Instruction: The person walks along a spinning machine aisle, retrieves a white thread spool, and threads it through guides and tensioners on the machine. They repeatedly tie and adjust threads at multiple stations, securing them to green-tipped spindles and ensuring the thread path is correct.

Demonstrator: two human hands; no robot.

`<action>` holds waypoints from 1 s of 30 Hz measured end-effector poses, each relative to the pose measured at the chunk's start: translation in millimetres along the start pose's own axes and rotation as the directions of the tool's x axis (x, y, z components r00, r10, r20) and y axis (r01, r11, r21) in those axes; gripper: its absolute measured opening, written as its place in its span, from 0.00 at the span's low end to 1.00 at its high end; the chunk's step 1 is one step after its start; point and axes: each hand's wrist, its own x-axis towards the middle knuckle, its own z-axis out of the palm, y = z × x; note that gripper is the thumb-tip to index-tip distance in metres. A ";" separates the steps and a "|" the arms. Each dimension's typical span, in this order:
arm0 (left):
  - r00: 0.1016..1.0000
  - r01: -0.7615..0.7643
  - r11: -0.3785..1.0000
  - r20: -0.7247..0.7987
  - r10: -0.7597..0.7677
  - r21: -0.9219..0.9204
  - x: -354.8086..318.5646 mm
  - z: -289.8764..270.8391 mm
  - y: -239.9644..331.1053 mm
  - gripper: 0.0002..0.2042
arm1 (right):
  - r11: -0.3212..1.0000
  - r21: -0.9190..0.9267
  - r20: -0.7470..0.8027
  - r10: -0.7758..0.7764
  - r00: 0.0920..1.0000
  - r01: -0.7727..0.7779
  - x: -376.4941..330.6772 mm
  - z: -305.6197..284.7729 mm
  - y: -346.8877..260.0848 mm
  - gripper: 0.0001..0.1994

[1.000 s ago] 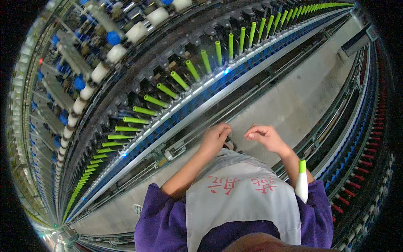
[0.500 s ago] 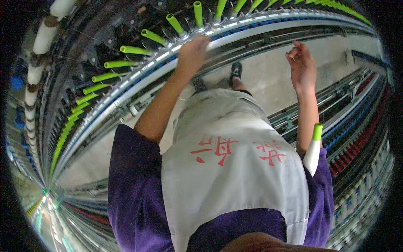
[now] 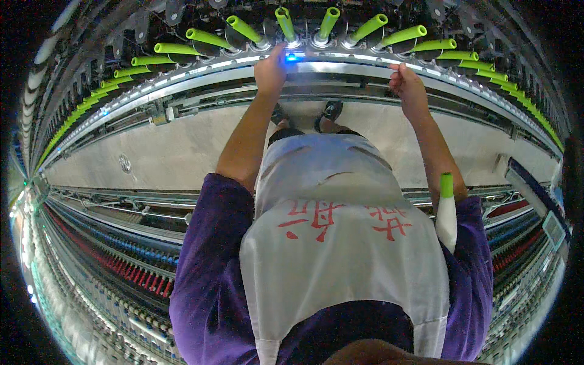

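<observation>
My left hand (image 3: 270,74) reaches to the machine's pale rail, its fingers curled at the foot of a lime-green tube (image 3: 284,23). A blue light (image 3: 291,58) glows right beside its fingertips. What those fingers grip, if anything, is hidden. My right hand (image 3: 412,91) is raised in front of the rail, farther right, with thumb and fingers drawn together. Anything between them is too small to make out. A white yarn bobbin with a green top (image 3: 446,219) stands upright against my right upper arm, beside the apron.
More green tubes (image 3: 328,24) stand on spindles in a long curved row along the rail (image 3: 340,69). Pale floor (image 3: 201,146) lies around my shoes. Behind me runs another machine with red parts (image 3: 140,274). A dark-edged panel (image 3: 538,194) is at the far right.
My view has turned, so the tube row now arches evenly ahead. The left hand has come to rest at a tube's foot where a blue light shows. My right hand has come closer to the rail.
</observation>
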 end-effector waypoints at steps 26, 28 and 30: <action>0.968 -0.238 0.956 0.043 0.249 -0.172 7.8 -69.7 16.9 0.10 | 0.336 -0.496 0.678 -0.426 0.599 0.801 -59.5 141.1 -57.0 0.08; 0.992 -0.070 0.996 0.099 0.076 -0.063 -26.5 -70.3 -17.9 0.11 | 0.418 -0.477 0.607 -0.480 0.634 0.773 -83.8 120.8 -73.5 0.08; 0.988 0.055 0.997 0.145 -0.046 -0.062 -56.5 -63.2 -32.4 0.13 | 0.521 -0.466 0.534 -0.479 0.697 0.715 -105.6 102.9 -84.8 0.08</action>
